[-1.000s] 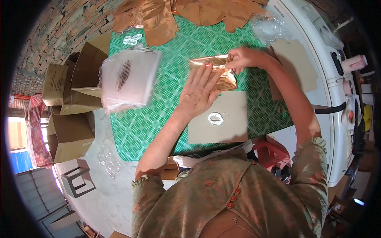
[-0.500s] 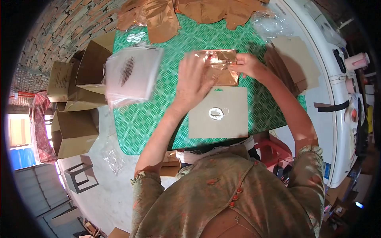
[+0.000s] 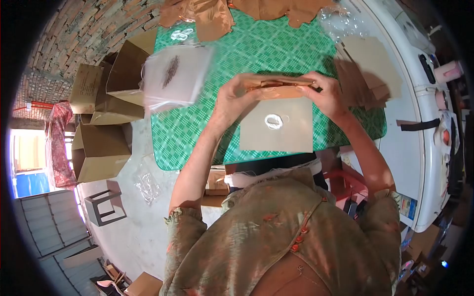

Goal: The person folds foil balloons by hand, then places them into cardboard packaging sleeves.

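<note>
Both my hands grip a folded, shiny copper-brown packet (image 3: 279, 92) by its ends, raised and tilted so its long edge faces me. My left hand (image 3: 234, 98) closes around the left end, and my right hand (image 3: 326, 93) pinches the right end with the thumb on the near side. Just below the packet, a flat grey-beige cardboard sheet (image 3: 296, 135) lies on the green checked tablecloth (image 3: 197, 138). A coiled white cord (image 3: 273, 122) rests on that sheet. The packet covers the sheet's far edge.
Clear plastic bags (image 3: 163, 74) are stacked at the left, near some white loops (image 3: 181, 34). Brown shiny pieces (image 3: 215, 19) lie at the far edge. Cardboard sheets (image 3: 377, 69) sit at the right, with crumpled clear plastic (image 3: 340, 22) beyond. Open cartons (image 3: 106, 143) stand left of the table.
The packet has gone from lying flat on the table to being lifted and tilted. My left hand has moved from over it to gripping its left end.
</note>
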Tool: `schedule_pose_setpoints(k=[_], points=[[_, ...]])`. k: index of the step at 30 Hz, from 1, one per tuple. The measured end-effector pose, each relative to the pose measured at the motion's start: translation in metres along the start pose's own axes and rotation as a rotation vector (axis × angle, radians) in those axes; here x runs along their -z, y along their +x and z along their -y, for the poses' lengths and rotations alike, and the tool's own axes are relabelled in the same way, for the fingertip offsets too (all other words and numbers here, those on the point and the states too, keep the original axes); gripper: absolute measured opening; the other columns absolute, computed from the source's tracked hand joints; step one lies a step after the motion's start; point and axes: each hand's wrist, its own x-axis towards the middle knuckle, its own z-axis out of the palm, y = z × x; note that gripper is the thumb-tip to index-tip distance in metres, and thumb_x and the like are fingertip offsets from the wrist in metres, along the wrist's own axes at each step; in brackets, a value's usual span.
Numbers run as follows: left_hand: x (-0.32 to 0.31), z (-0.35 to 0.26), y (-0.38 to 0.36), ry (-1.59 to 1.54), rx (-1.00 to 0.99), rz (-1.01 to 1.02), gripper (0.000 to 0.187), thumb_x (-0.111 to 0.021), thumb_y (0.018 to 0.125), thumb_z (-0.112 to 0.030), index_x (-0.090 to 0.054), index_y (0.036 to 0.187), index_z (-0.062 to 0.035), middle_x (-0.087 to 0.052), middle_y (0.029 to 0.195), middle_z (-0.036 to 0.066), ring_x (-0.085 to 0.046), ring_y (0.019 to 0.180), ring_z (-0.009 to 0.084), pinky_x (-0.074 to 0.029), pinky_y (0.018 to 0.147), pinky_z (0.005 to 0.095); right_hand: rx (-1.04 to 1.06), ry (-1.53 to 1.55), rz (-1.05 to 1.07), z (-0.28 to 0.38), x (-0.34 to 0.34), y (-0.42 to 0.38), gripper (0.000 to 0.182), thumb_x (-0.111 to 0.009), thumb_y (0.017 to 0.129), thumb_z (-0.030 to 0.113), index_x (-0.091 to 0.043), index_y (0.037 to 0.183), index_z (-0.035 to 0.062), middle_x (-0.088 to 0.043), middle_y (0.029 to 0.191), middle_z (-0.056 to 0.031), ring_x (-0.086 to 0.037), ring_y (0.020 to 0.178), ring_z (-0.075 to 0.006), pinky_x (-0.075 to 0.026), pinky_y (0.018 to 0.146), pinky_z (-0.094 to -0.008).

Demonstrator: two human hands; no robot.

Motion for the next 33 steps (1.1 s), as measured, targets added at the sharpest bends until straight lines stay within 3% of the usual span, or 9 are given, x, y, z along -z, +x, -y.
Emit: schedule_pose_setpoints(k=[2, 5, 9, 13, 14, 20, 23, 29, 33], points=[[-0.004, 0.014, -0.012, 0.091, -0.059, -0.046, 0.024, -0.086, 0.089, -0.010, -0.078, 0.111, -0.0052, -0.074, 0.112, 0.002, -0.067, 0.113, 0.0168, -0.051, 0.098, 0.0347, 0.229, -0.068, -0.065, -0.007, -0.007, -0.014, 0.016, -0.076, 0.089, 0.001, -0.072, 0.105, 0.0014, -0.075, 0.103, -0.0121, -0.074, 0.094, -0.0210, -0.058, 0.080, -0.0352], [-0.007, 0.011, -0.022, 0.349, -0.468, -0.013, 0.020, -0.086, 0.084, -0.005, -0.078, 0.102, -0.0064, -0.076, 0.111, 0.003, -0.069, 0.111, 0.0238, -0.052, 0.097, 0.0364, 0.510, -0.229, -0.093, -0.014, -0.011, -0.026, 0.021, -0.075, 0.079, -0.009, -0.069, 0.098, -0.0031, -0.076, 0.107, -0.0130, -0.075, 0.096, -0.0293, -0.061, 0.082, -0.0370], [-0.012, 0.016, -0.038, 0.636, -0.651, -0.013, 0.027, -0.088, 0.075, -0.009, -0.075, 0.098, -0.0083, -0.076, 0.105, 0.005, -0.069, 0.111, 0.0302, -0.049, 0.095, 0.0410, 0.680, -0.469, -0.079, -0.016, -0.016, -0.048, 0.021, -0.075, 0.078, 0.005, -0.071, 0.098, 0.0049, -0.075, 0.109, -0.0108, -0.073, 0.102, -0.0285, -0.060, 0.086, -0.0390], [-0.013, 0.011, -0.054, 0.795, -0.608, 0.101, 0.030, -0.085, 0.079, -0.010, -0.073, 0.106, -0.0080, -0.074, 0.118, 0.006, -0.065, 0.121, 0.0287, -0.048, 0.095, 0.0422, 0.740, -0.641, -0.026, -0.024, -0.022, -0.063, 0.018, -0.072, 0.079, 0.011, -0.069, 0.096, 0.0061, -0.074, 0.116, -0.0099, -0.070, 0.112, -0.0273, -0.058, 0.094, -0.0399], [-0.013, 0.011, -0.055, 0.800, -0.660, 0.068, 0.036, -0.082, 0.075, -0.005, -0.073, 0.109, -0.0098, -0.072, 0.123, 0.005, -0.065, 0.122, 0.0287, -0.050, 0.095, 0.0426, 0.753, -0.658, -0.026, -0.024, -0.023, -0.064, 0.018, -0.072, 0.079, 0.012, -0.069, 0.096, 0.0060, -0.073, 0.115, -0.0097, -0.069, 0.112, -0.0270, -0.057, 0.094, -0.0399], [0.012, -0.014, -0.065, 0.811, -0.525, 0.177, 0.045, -0.073, 0.082, 0.000, -0.069, 0.127, -0.0048, -0.064, 0.143, 0.014, -0.056, 0.140, 0.0354, -0.046, 0.114, 0.0470, 0.772, -0.707, -0.022, -0.020, -0.025, -0.063, 0.019, -0.070, 0.077, 0.012, -0.068, 0.094, 0.0053, -0.072, 0.112, -0.0093, -0.068, 0.113, -0.0270, -0.056, 0.096, -0.0407], [0.016, -0.016, -0.068, 0.701, -0.411, 0.126, 0.046, -0.068, 0.085, -0.001, -0.067, 0.131, -0.0034, -0.063, 0.145, 0.015, -0.053, 0.144, 0.0368, -0.042, 0.120, 0.0503, 0.771, -0.690, -0.021, -0.021, -0.026, -0.062, 0.018, -0.069, 0.077, 0.012, -0.068, 0.093, 0.0048, -0.072, 0.112, -0.0099, -0.068, 0.112, -0.0274, -0.056, 0.096, -0.0410], [-0.030, -0.020, -0.055, 0.774, -0.517, 0.154, 0.046, -0.075, 0.094, -0.022, -0.067, 0.138, -0.0079, -0.048, 0.161, 0.019, -0.041, 0.152, 0.0414, -0.039, 0.123, 0.0523, 0.758, -0.694, -0.003, -0.019, -0.030, -0.062, 0.018, -0.071, 0.078, 0.010, -0.070, 0.095, 0.0034, -0.073, 0.115, -0.0110, -0.069, 0.112, -0.0279, -0.058, 0.095, -0.0424], [-0.047, 0.006, -0.052, 0.904, -0.504, 0.130, 0.058, -0.070, 0.098, -0.042, -0.062, 0.145, -0.0088, -0.039, 0.166, 0.022, -0.033, 0.154, 0.0474, -0.035, 0.124, 0.0572, 0.753, -0.705, 0.012, -0.018, -0.030, -0.062, 0.019, -0.071, 0.079, 0.010, -0.071, 0.097, 0.0032, -0.074, 0.116, -0.0110, -0.070, 0.112, -0.0277, -0.058, 0.095, -0.0430]])
